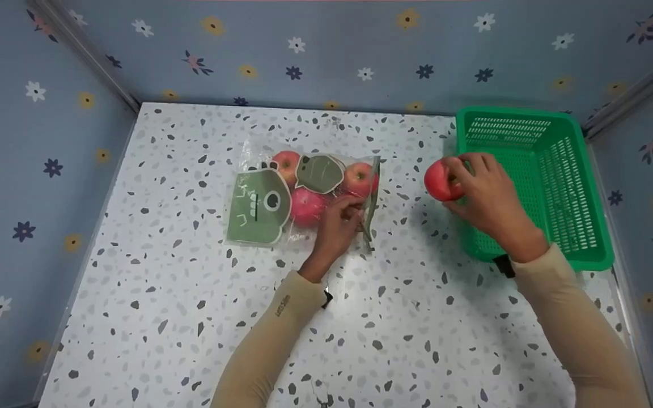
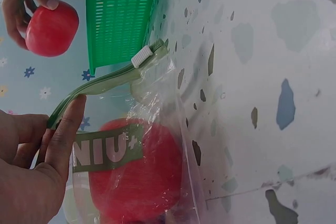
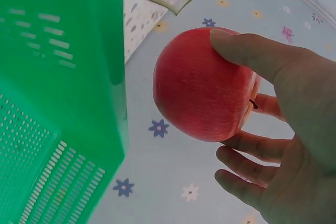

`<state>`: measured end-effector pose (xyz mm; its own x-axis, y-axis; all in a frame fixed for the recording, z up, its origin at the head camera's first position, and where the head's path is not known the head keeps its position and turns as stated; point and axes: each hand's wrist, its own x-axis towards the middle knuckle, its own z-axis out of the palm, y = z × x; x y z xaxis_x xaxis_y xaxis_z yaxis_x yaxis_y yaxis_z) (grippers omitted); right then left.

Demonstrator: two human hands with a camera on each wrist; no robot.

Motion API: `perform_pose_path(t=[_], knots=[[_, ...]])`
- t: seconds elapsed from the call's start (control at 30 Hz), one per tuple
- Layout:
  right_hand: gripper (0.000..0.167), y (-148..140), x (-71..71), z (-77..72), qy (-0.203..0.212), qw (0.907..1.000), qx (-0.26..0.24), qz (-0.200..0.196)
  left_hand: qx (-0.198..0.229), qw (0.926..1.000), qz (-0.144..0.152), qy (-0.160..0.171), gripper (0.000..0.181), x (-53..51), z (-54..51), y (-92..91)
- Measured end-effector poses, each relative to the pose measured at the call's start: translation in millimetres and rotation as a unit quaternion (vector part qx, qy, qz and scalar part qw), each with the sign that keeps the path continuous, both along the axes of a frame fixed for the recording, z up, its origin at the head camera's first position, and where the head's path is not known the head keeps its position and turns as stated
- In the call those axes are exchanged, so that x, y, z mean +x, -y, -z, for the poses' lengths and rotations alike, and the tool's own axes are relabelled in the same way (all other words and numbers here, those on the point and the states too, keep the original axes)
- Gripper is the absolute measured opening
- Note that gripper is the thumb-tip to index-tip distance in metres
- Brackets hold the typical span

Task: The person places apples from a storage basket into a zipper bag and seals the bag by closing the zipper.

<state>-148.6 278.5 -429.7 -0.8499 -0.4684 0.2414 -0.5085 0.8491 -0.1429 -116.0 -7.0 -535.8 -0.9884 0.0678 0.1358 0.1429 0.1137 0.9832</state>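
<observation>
Flower-patterned walls (image 1: 326,51) enclosed a speckled white counter (image 1: 190,317). On it lay a clear zip bag (image 1: 255,212), three red apples (image 1: 306,207) showing inside, and to its right stood a green plastic basket (image 1: 594,187). The left hand (image 1: 338,225) pinched the bag's green zip edge (image 2: 105,82); the right hand (image 1: 488,195) gripped another red apple (image 1: 437,180), raised near the basket.

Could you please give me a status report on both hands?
Right hand holding one apple by the green basket. Left hand gripping zip bag near its opening, apples inside. Nothing seen between held apple and bag.
</observation>
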Motion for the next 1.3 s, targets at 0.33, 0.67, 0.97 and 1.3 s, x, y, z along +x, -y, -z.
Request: perform_pose_path(t=[0.33, 0.67, 0.97, 1.3], knots=[[0.086, 26.8, 8.5, 11.3, 0.005, 0.9997, 0.013, -0.022, -0.013, 0.9999, -0.005, -0.006, 0.021, -0.2, 1.0, 0.5], [0.079, 55.0, 19.2, 31.4, 0.024, 0.9991, 0.003, -0.036, -0.037, 0.9992, -0.01, -0.011, 0.022, -0.2, 0.7, 0.6], [0.074, 80.7, 27.9, 61.7, 0.013, 0.9988, -0.002, -0.048, -0.03, 0.9995, -0.007, 0.002, 0.023, 0.7, 1.4, 0.9], [0.079, 90.0, 22.7, 77.0, 0.039, 0.9983, -0.012, -0.042, -0.031, 0.9995, -0.006, -0.002, 0.022, 2.0, 0.3, 0.7]])
